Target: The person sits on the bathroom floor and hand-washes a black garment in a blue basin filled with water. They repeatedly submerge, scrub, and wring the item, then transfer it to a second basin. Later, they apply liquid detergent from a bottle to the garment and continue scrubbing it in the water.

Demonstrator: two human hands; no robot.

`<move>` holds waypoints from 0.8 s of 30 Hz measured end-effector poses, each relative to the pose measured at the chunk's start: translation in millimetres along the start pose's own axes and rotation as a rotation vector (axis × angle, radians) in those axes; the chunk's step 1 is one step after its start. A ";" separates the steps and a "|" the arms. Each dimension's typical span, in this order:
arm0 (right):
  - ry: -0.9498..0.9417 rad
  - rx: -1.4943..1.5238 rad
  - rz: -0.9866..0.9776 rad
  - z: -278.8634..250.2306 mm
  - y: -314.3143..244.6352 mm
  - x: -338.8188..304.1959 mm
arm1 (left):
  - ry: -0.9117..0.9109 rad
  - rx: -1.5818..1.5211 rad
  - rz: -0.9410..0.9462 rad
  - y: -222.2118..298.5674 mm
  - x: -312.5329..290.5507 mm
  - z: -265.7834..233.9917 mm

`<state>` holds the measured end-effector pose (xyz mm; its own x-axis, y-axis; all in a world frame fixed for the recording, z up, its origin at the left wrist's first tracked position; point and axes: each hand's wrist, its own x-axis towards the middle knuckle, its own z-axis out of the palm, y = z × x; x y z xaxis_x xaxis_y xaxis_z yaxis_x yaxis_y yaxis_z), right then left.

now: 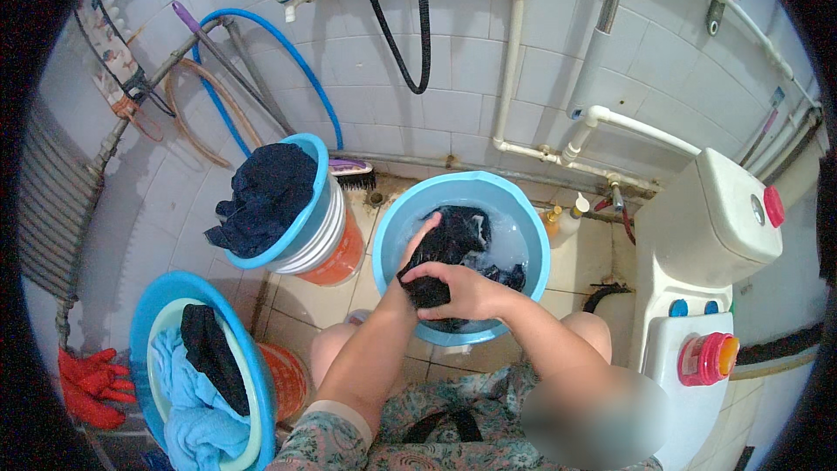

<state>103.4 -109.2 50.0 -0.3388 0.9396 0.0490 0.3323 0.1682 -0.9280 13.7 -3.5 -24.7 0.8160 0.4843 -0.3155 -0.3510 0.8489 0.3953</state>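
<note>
A black wet garment (449, 235) is bunched up over a light blue basin (525, 209) of cloudy, sudsy water. Its kind cannot be made out. My left hand (411, 249) reaches in along the garment's left side, with most of its fingers hidden by the cloth. Curled over the near end of the garment, my right hand (462, 290) pinches the fabric between thumb and fingers. More dark cloth (506, 276) lies in the water at the basin's right side.
At left, a blue tub (144, 366) holds a light blue towel (196, 427) and black cloth. Dark clothes (272, 187) fill a basin on an orange-and-white bucket (331, 249). Pump bottles (571, 216) stand right of the wash basin, near a toilet (658, 340) with a pink jar (702, 359).
</note>
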 end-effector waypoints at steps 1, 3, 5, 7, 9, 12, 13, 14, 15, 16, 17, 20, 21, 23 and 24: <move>0.085 -0.057 0.054 1.4 1.8 1.2 | -0.005 -0.013 0.029 -2.6 0.5 0.4; 0.256 -0.173 0.169 5.1 5.9 4.4 | 0.029 -0.045 0.094 -9.6 1.8 -0.8; 0.555 -0.348 0.237 9.3 8.4 10.3 | 0.098 -0.077 0.173 -17.3 3.7 -2.6; 0.674 -0.453 0.347 4.3 16.8 19.1 | 0.185 -0.105 0.249 -25.0 9.3 -5.7; 0.736 -0.468 0.426 -4.6 26.4 25.2 | 0.256 -0.093 0.285 -29.0 14.9 -4.8; 0.788 -0.512 0.517 -15.6 48.2 28.3 | 0.367 0.018 0.201 -32.7 8.6 9.0; 0.850 -0.478 0.564 -21.0 63.7 29.2 | 0.309 0.059 0.093 -29.2 11.0 -2.4; 0.843 -0.452 0.605 -27.5 78.7 26.0 | 0.335 0.083 0.065 -27.7 12.6 -11.9; 0.840 -0.419 0.653 -32.0 94.8 21.8 | 0.364 0.112 0.028 -22.2 9.3 -7.2; 0.874 -0.395 0.676 -32.5 104.8 20.7 | 0.369 0.135 0.017 -12.6 5.9 -5.3; 0.907 -0.371 0.698 -31.4 113.1 19.8 | 0.374 0.158 0.007 -0.4 2.5 -4.4; 0.918 -0.489 0.674 -23.2 158.4 6.6 | 0.458 0.260 0.068 20.4 2.0 -19.2; 0.874 -0.624 0.622 -12.1 168.2 1.5 | 0.476 0.318 0.090 24.3 2.7 -26.1; 0.473 -0.859 0.730 11.9 169.3 -6.7 | 0.605 0.452 0.145 18.5 3.6 -18.6; 0.265 -0.965 0.772 22.6 169.5 -10.3 | 0.670 0.521 0.174 15.9 3.4 -15.7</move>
<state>143.3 -97.1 -116.2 0.3785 0.9019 -0.2080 0.9076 -0.4057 -0.1076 3.7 15.0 -33.1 0.2698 0.7603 -0.5909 -0.0569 0.6252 0.7784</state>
